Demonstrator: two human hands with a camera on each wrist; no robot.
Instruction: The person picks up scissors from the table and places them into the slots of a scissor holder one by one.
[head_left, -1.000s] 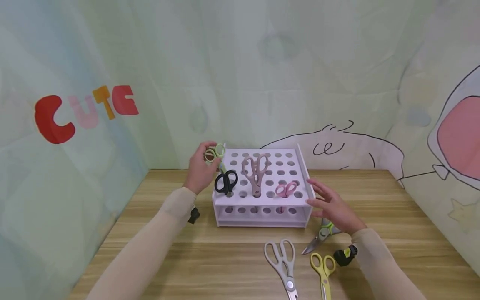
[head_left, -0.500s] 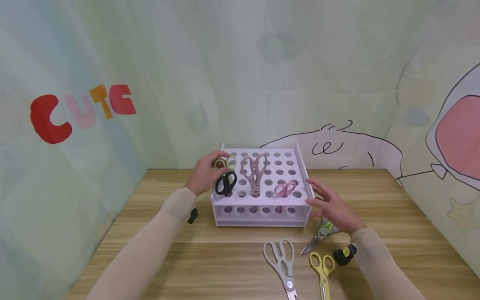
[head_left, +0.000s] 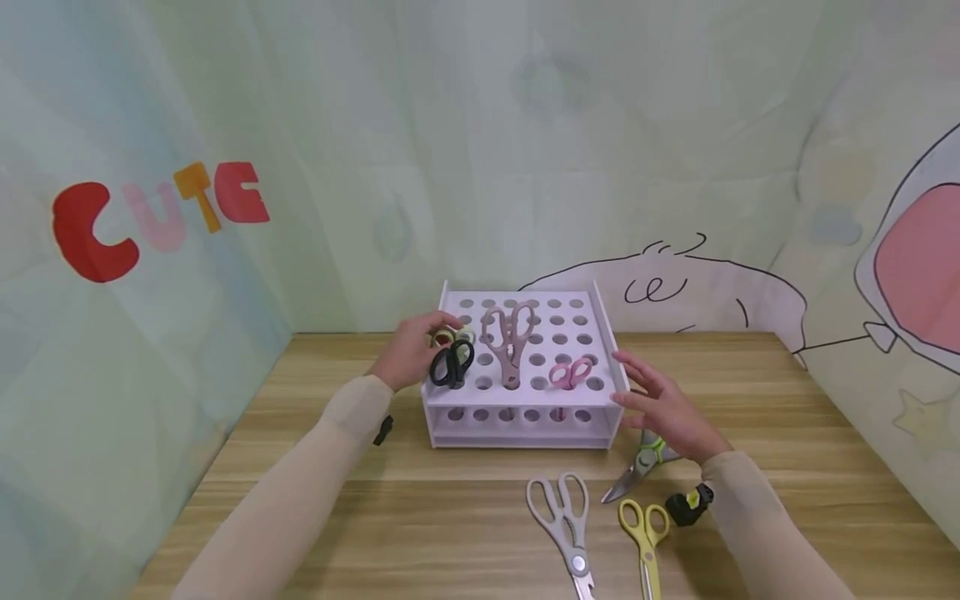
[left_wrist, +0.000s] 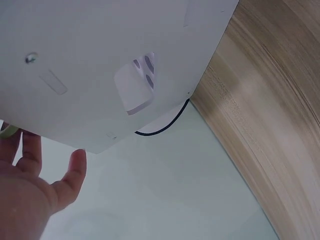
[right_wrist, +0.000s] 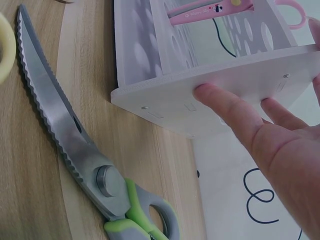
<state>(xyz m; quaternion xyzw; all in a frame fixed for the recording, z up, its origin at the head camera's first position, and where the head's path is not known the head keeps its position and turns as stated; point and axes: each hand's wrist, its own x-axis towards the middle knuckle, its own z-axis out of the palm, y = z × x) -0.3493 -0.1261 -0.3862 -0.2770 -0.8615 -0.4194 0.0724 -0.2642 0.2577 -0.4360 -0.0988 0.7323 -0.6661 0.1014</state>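
My left hand holds the light green scissors by the handle loops, low over the left side of a white rack with rows of holes. Their blades are hidden. Just in front, black-handled scissors stand in the rack, beside mauve scissors and small pink scissors. In the left wrist view, the thumb is outside the rack's side panel. My right hand rests extended fingertips against the rack's right side panel.
On the wooden table lie grey scissors, yellow scissors and curved green-and-grey shears, the shears partly under my right hand. A printed cloth backdrop encloses the back and sides.
The left hand has lowered the light green scissors, moving them slightly right and toward me, until their loops sit just behind the black pair. The right hand stays against the rack.
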